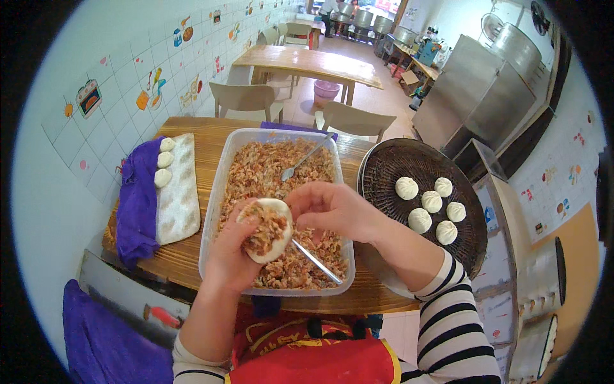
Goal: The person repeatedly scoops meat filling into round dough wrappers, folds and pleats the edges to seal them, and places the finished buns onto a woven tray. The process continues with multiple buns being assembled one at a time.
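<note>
My left hand cups a round dough wrapper with chopped filling heaped in its middle, the thumb lying on the filling. Beside the wrapper's right edge is my right hand, fingers curved and apart, with nothing seen between them; whether a fingertip touches the dough is unclear. Both hands are over a clear plastic tub of the same reddish-brown filling. One metal spoon rests at the tub's far right. A second metal utensil shows only its handle, its other end hidden.
On the left, a floured board carries three dough pieces partly under a purple cloth. A round woven steamer tray on the right bears several pleated buns. Chairs and another table stand beyond.
</note>
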The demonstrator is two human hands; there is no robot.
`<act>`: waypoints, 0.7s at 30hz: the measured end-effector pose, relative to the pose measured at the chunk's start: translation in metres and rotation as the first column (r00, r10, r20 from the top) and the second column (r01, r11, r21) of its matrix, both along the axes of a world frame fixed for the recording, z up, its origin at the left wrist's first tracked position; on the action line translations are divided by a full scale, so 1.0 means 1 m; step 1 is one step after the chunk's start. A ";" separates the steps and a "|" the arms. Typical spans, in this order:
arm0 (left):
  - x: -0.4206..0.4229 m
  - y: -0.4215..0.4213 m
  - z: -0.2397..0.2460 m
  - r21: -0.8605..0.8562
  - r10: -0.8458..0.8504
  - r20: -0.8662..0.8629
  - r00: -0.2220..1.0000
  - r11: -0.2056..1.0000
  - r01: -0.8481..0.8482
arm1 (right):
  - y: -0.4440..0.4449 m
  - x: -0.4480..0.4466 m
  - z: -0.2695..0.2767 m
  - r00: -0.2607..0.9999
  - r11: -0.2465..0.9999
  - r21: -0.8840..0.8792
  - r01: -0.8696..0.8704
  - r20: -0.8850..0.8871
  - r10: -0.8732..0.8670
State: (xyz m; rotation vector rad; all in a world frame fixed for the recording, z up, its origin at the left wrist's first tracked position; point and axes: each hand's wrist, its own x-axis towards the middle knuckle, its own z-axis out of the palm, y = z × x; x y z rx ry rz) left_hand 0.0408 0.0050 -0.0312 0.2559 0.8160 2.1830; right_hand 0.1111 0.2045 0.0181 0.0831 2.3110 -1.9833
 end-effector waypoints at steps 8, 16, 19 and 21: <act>0.007 0.004 0.000 -0.074 -0.030 -0.019 0.999 0.997 0.029 | -0.003 0.008 0.001 0.929 0.933 0.352 0.079 -0.365 0.059; 0.012 0.008 0.005 -0.142 -0.109 -0.169 0.980 0.986 0.085 | 0.004 0.013 0.004 0.865 0.850 0.525 -0.027 -0.414 0.284; 0.013 0.010 0.005 -0.171 -0.138 -0.228 0.964 0.980 0.100 | 0.003 0.014 0.006 0.959 0.951 0.311 -0.005 -0.269 0.093; 0.010 0.011 0.006 -0.151 -0.159 -0.285 0.945 0.981 0.120 | 0.003 0.015 0.008 0.949 0.897 0.438 -0.053 -0.258 0.182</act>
